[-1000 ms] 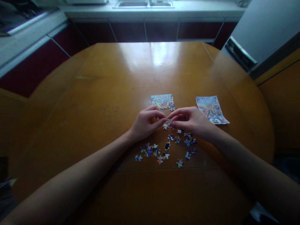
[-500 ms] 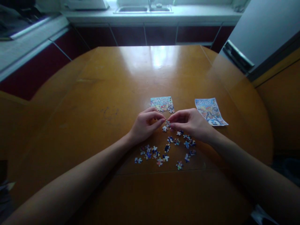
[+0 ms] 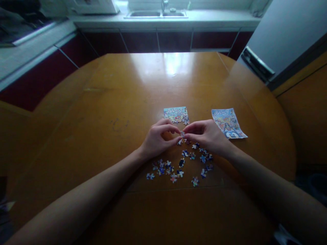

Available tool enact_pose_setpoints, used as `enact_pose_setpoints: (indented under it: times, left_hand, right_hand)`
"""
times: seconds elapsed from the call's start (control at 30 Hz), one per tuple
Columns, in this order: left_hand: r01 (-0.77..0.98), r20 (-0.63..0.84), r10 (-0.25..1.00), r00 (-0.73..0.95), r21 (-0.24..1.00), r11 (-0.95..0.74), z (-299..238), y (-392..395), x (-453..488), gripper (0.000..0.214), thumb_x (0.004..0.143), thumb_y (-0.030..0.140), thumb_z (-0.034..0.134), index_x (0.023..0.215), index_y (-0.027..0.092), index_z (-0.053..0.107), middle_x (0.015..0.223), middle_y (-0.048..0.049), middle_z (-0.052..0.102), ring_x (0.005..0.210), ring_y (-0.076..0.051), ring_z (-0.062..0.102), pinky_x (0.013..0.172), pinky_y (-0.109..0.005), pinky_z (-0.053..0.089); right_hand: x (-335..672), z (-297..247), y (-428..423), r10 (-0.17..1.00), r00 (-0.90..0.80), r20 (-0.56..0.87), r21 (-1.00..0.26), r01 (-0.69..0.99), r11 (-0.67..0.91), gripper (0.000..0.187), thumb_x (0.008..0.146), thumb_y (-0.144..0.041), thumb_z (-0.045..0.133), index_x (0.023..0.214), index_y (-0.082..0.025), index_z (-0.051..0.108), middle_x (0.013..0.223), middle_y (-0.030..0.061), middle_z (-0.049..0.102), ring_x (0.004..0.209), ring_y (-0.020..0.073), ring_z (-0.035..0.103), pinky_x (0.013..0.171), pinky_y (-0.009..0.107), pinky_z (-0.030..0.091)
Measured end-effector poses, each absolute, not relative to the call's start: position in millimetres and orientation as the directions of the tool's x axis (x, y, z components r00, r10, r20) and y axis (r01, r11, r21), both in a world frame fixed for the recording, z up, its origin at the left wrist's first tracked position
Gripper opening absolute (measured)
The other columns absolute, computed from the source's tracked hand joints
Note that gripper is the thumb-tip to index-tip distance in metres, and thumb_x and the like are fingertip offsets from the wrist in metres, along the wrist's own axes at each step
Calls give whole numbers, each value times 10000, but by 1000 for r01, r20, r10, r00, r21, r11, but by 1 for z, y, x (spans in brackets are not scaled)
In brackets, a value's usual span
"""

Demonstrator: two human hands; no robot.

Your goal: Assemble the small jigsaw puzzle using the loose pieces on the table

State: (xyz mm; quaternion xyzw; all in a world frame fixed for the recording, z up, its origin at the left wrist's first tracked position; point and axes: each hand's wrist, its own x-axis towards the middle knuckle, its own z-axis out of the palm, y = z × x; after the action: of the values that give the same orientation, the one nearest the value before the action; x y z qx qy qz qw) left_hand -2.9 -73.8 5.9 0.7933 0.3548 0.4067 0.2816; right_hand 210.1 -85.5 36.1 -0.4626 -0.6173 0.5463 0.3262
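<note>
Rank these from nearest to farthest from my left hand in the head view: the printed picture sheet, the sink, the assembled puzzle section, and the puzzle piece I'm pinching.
1. puzzle piece, at the left hand's fingertips.
2. assembled puzzle section, just beyond the hand.
3. printed picture sheet, off to the right.
4. sink, farthest, at the back.

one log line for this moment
left hand, right hand: pinching puzzle piece | loose pieces: on table | assembled section: beyond hands
</note>
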Motion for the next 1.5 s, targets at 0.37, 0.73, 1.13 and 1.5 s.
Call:
enact_pose_setpoints:
  times: [0.37, 0.73, 1.13, 1.5]
  left_hand:
    - [374, 441, 800, 407, 718, -587, 5, -74, -3, 102, 801, 256, 761, 862, 186, 718, 855, -35, 641, 801, -149, 595, 701, -282, 497]
    - [340, 416, 869, 269, 803, -489, 6, -70, -4, 142, 912, 197, 581, 884, 179, 719, 820, -33, 624, 715, -127, 545, 603, -258, 425]
    - [343, 410, 877, 250, 809, -476, 3, -68, -4, 171, 911, 199, 564, 838, 186, 718, 805, -32, 622, 711, -133, 539, 605, -265, 417]
    - [349, 405, 882, 241, 812, -468, 2, -68, -5, 181, 914, 191, 558, 831, 185, 718, 801, -36, 623, 720, -140, 548, 616, -276, 426]
  right_hand:
    - [212, 24, -81, 895, -415, 165, -883, 342, 321, 119, 833, -264, 704, 932, -203, 727, 889, 40, 689, 755, 151, 622, 650, 301, 510]
    - [217, 11, -60, 862, -334, 381, -748, 437, 500, 99, 878, -223, 646, 898, -248, 740, 955, 59, 706, 929, 206, 631, 852, 387, 501]
    - [212, -6, -41, 821, -406, 401, -574, 587, 571, 167, 902, -222, 624, 831, -274, 766, 956, 34, 748, 947, 234, 611, 879, 412, 468]
    - [213, -5, -44, 804, -418, 423, -519, 615, 593, 166, 876, -204, 632, 896, -279, 778, 1064, 65, 670, 1068, 265, 539, 937, 447, 469]
